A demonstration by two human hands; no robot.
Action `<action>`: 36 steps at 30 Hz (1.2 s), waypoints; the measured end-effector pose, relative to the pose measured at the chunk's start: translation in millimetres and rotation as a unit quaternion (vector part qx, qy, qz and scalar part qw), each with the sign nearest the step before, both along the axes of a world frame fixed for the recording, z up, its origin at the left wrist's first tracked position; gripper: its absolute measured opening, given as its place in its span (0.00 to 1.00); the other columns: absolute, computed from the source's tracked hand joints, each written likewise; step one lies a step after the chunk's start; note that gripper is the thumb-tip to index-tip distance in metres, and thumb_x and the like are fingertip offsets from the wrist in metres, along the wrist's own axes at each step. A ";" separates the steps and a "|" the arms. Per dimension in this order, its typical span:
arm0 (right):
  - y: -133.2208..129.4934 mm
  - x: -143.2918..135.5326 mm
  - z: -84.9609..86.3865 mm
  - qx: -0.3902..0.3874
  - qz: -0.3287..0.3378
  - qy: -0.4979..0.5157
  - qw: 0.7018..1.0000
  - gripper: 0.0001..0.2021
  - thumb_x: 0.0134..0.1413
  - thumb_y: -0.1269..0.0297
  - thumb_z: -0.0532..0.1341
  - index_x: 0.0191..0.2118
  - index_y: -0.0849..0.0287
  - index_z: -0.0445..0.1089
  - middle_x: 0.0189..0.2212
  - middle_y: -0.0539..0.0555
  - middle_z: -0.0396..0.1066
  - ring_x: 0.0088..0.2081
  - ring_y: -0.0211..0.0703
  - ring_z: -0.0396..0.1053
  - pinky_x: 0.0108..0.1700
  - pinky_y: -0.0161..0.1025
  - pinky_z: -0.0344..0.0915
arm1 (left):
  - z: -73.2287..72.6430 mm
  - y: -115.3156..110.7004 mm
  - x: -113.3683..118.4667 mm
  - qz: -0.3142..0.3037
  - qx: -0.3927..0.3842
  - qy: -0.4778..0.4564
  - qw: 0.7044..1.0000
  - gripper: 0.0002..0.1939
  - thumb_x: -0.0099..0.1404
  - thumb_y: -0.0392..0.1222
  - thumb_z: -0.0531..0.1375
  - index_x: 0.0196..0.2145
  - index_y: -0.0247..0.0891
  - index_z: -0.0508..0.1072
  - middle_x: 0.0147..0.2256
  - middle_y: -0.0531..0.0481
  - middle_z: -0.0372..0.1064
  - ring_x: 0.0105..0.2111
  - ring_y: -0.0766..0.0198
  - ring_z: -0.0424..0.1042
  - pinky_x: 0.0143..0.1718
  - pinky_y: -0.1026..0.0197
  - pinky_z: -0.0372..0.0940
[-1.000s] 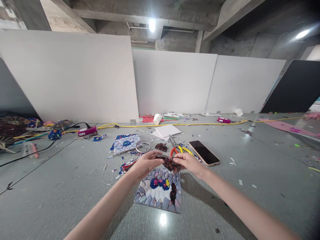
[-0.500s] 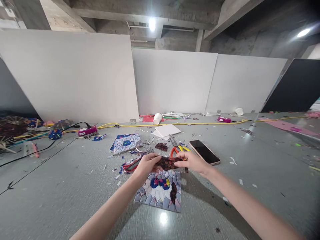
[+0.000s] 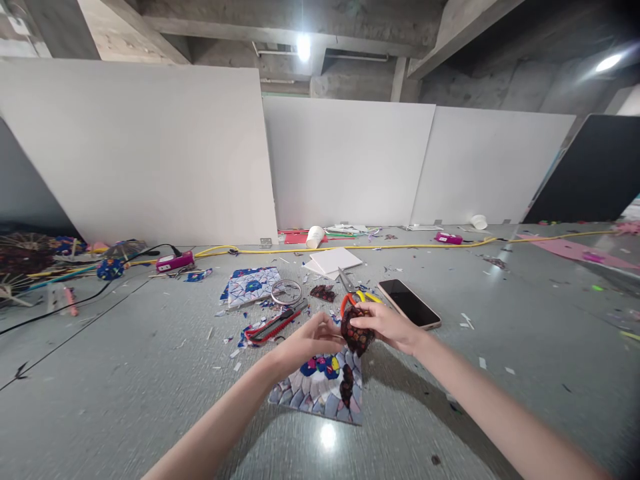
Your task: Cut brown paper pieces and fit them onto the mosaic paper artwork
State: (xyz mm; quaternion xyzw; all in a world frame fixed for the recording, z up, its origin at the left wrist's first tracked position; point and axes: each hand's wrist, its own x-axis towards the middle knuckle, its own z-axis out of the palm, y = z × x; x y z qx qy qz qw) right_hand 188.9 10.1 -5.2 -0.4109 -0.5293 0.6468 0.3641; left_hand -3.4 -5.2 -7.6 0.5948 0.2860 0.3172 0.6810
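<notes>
My right hand (image 3: pixel 387 323) pinches a dark brown-red patterned fabric scrap (image 3: pixel 357 331), which hangs over the upper right corner of a mosaic panel (image 3: pixel 320 393). Just left of the scrap is my left hand (image 3: pixel 315 337), fingers curved and apart, with nothing visible in them. Pale blue and white fabric pieces cover the panel, along with a dark blue patch and a dark brown strip. Scissors (image 3: pixel 356 293) with red and yellow handles lie behind the scrap, partly hidden. A red utility knife (image 3: pixel 275 325) rests left of the panel. Another dark scrap (image 3: pixel 323 292) lies farther back.
A phone (image 3: pixel 410 303) lies right of the scissors. Behind are a tape roll (image 3: pixel 287 292), a second mosaic panel (image 3: pixel 253 285) and white boards (image 3: pixel 334 261). A yellow cable (image 3: pixel 390 247) crosses the floor before white partitions (image 3: pixel 350 160). Small clippings are scattered around.
My left hand has let go of the dark fabric and moved slightly down. The fabric, stretched between both hands before, now hangs from my right hand. The utility knife shows more fully.
</notes>
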 end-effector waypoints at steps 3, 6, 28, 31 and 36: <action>-1.0 -0.3 1.1 0.036 0.038 -0.026 0.998 0.13 0.35 0.64 0.65 0.32 0.61 0.69 0.29 0.49 0.70 0.34 0.38 0.66 0.39 0.35 0.59 | -3.6 -1.7 3.7 -0.011 0.028 -0.008 1.000 0.14 0.47 0.31 0.63 0.29 0.38 0.62 0.30 0.56 0.63 0.32 0.69 0.63 0.33 0.67 0.56; -1.5 -1.1 0.4 0.071 0.061 -0.061 0.994 0.11 0.39 0.64 0.63 0.33 0.60 0.69 0.30 0.49 0.70 0.36 0.39 0.66 0.39 0.36 0.59 | -5.3 -3.6 6.4 -0.025 0.037 0.020 0.999 0.10 0.47 0.31 0.62 0.29 0.37 0.66 0.27 0.56 0.62 0.28 0.70 0.62 0.29 0.68 0.56; -9.0 -25.2 0.7 -0.039 0.011 0.005 0.999 0.15 0.39 0.54 0.65 0.31 0.60 0.69 0.29 0.51 0.69 0.29 0.35 0.67 0.30 0.31 0.62 | 2.2 9.5 -0.7 0.205 0.189 0.092 0.956 0.24 0.50 0.33 0.57 0.48 0.35 0.66 0.45 0.47 0.67 0.36 0.63 0.68 0.36 0.63 0.63; -6.2 -29.6 -0.4 -0.033 -0.031 0.029 0.999 0.15 0.32 0.59 0.68 0.29 0.60 0.68 0.27 0.49 0.68 0.29 0.35 0.66 0.29 0.32 0.62 | 3.1 5.3 -0.6 0.199 0.176 0.087 0.960 0.25 0.51 0.33 0.57 0.49 0.35 0.64 0.45 0.46 0.67 0.37 0.62 0.69 0.38 0.62 0.64; -10.2 -26.6 -13.4 0.027 -0.036 -0.030 0.999 0.15 0.31 0.60 0.68 0.26 0.60 0.66 0.25 0.47 0.66 0.29 0.36 0.65 0.31 0.34 0.61 | -16.5 -10.0 -1.9 0.232 0.137 0.035 0.962 0.25 0.50 0.33 0.58 0.48 0.37 0.63 0.49 0.47 0.64 0.44 0.59 0.67 0.46 0.58 0.61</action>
